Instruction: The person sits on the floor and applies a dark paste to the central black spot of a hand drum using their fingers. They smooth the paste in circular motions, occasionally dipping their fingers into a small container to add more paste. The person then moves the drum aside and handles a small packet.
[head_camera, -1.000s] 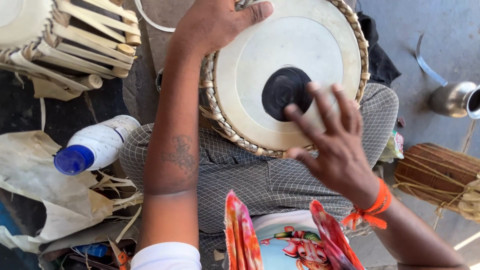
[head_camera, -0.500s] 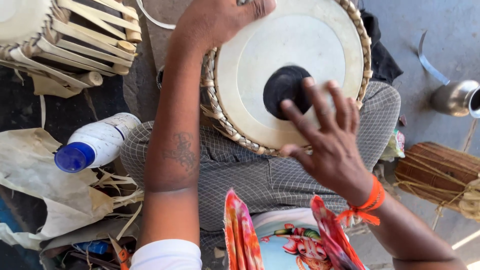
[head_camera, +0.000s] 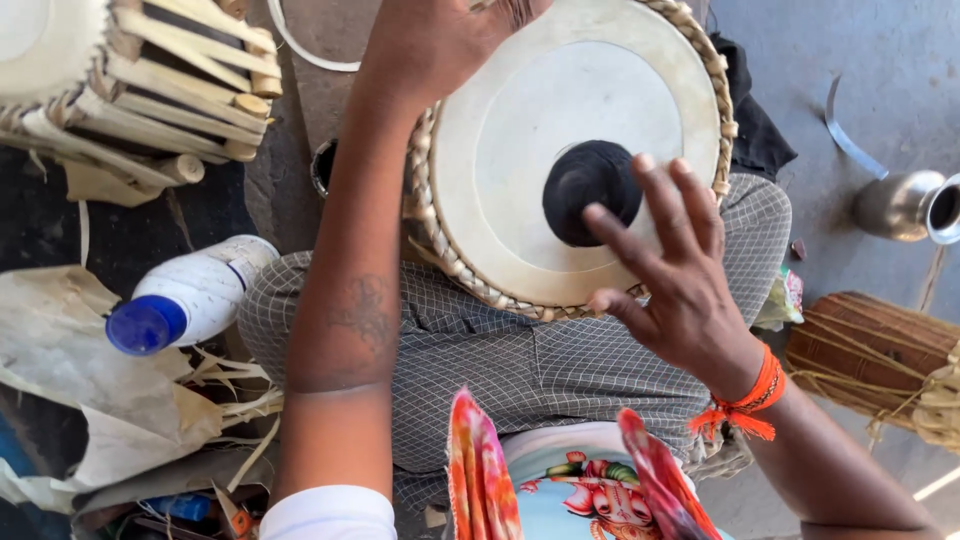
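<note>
A round drum (head_camera: 520, 130) with a pale skin head, a black centre patch and a braided rim rests tilted on my lap. My left hand (head_camera: 440, 45) grips its far left rim, fingers curled over the edge. My right hand (head_camera: 670, 275) hovers over the lower right of the head with its fingers spread, the tips beside the black patch. An orange thread band is tied round that wrist.
Another drum (head_camera: 130, 85) with wooden pegs and straps lies at the top left. A white bottle with a blue cap (head_camera: 185, 295) lies on pale cloth at the left. A metal pot (head_camera: 905, 205) and a brown drum body (head_camera: 880, 350) stand at the right.
My right hand has shifted slightly up and left across the drum head, its fingers staying spread. The left hand keeps its hold on the rim.
</note>
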